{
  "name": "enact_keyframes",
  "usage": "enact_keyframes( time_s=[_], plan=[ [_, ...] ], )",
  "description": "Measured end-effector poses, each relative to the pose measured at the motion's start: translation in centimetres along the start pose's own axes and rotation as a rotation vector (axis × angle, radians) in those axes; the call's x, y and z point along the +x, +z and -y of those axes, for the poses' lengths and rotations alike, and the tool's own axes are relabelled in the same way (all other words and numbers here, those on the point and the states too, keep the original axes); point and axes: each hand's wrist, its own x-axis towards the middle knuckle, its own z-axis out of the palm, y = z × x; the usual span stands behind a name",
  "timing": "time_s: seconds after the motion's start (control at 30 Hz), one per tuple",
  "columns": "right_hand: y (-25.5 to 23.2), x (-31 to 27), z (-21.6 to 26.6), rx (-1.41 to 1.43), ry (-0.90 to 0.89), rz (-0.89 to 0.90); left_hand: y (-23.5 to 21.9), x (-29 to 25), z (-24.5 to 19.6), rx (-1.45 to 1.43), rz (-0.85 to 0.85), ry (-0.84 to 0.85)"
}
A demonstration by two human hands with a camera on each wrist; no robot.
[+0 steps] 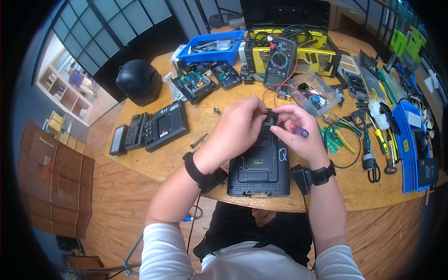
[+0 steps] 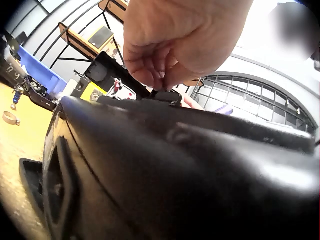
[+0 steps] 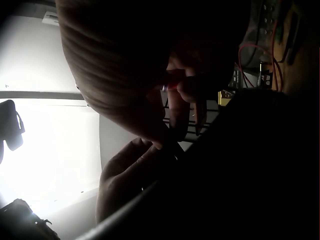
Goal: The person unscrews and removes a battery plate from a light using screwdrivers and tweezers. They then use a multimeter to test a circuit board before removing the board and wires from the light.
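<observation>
A black device (image 1: 256,163) marked with a white "Q" lies flat near the table's front edge. At its far end the left hand (image 1: 240,123) pinches a small black part (image 1: 270,116) between thumb and fingers; the left wrist view shows these fingertips (image 2: 162,82) at the part (image 2: 167,97). From the other side, the right hand (image 1: 301,137) touches the same part with thumb and forefinger. A screwdriver with a purple handle (image 1: 299,131) is tucked in the right hand's curled fingers. The right wrist view is dark, with both hands' fingertips close together.
Behind the device are a multimeter (image 1: 280,59), a yellow and black toolbox (image 1: 317,58), a clear bin (image 1: 317,95) and a blue tray (image 1: 210,55). Black units (image 1: 167,126) lie at the left. Pliers, cutters and a blue case (image 1: 405,149) lie at the right.
</observation>
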Motion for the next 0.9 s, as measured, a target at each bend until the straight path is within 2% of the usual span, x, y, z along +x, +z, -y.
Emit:
enact_keyframes(
  time_s=[0.13,0.33,0.43,0.67,0.9],
  plan=[
    [0.0,0.0,0.1,0.016,0.003,0.000,-0.1,0.0,0.2,0.034,0.016,0.073],
    [-0.1,0.1,-0.5,0.105,0.013,-0.017,-0.4,-0.3,-0.5,-0.024,0.076,0.055],
    [-0.1,0.1,-0.4,0.093,0.016,-0.003,0.4,-0.2,0.3,0.096,0.038,0.154],
    [0.0,0.0,-0.9,0.084,0.015,-0.011,0.5,-0.3,0.0,0.093,0.074,0.153],
    [0.0,0.1,-1.1,0.124,0.034,-0.032,0.6,-0.8,-0.2,0.152,0.050,0.249]
  ],
)
